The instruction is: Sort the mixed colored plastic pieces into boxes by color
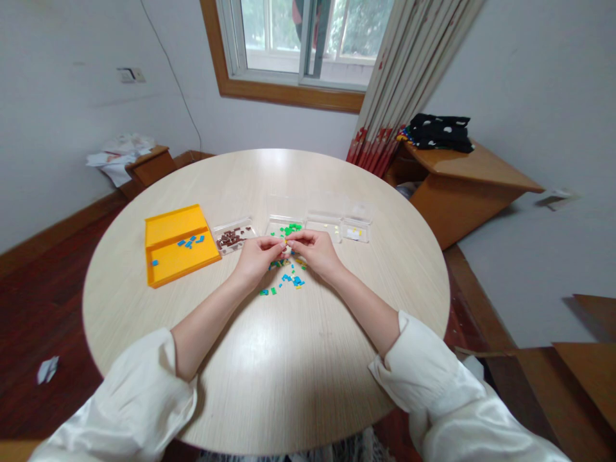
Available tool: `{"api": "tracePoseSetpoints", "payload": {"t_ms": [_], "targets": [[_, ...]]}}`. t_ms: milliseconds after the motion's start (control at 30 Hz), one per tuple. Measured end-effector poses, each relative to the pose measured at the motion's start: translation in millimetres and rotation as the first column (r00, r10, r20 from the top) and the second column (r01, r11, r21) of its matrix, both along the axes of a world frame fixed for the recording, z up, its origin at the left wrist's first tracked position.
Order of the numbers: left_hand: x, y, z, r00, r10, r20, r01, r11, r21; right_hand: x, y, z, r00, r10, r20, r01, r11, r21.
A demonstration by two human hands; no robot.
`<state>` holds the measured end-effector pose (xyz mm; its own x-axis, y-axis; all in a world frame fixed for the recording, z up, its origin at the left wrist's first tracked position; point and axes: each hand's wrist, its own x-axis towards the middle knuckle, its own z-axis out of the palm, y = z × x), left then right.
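Over the middle of the table, my left hand [260, 258] and my right hand [315, 252] meet fingertip to fingertip. Both are closed in a pinch around a small yellow piece [287, 242], most of which the fingers hide. Just below them lies a loose scatter of small blue bricks [293, 280], with a few green and yellow ones mixed in. Behind my hands, a clear plastic box holds green bricks [291, 228]. Left of my left hand sits another clear box with brown bricks [231, 238].
An open yellow case [183, 260] with several blue bricks lies at the left. Clear boxes with a few pale and yellow pieces [355, 232] stand right of my hands. The round table [289, 385] fills the middle. A wooden cabinet [462, 186] and curtain [394, 77] are beyond it.
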<state>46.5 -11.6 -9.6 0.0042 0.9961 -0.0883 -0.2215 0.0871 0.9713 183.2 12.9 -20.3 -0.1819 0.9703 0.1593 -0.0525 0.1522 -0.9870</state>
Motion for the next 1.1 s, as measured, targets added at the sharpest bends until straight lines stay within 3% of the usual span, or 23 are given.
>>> {"api": "tracePoseSetpoints", "payload": {"t_ms": [400, 733, 1100], "targets": [[1.6, -1.5, 0.9, 0.996, 0.040, -0.078, -0.036, 0.998, 0.051, -1.2, -0.8, 1.1, 0.998, 0.047, -0.047, -0.049, 0.997, -0.054], [-1.8, -1.0, 4.3, 0.996, -0.057, 0.067, 0.060, 0.997, -0.044, 8.4, -1.5, 11.6, 0.995, 0.053, 0.085, -0.060, 0.995, 0.084], [-0.7, -2.6, 4.4, 0.997, -0.059, 0.056, 0.061, 0.998, -0.030, 7.4, -1.3, 7.2, 0.993, 0.044, 0.108, -0.054, 0.994, 0.098]]}}
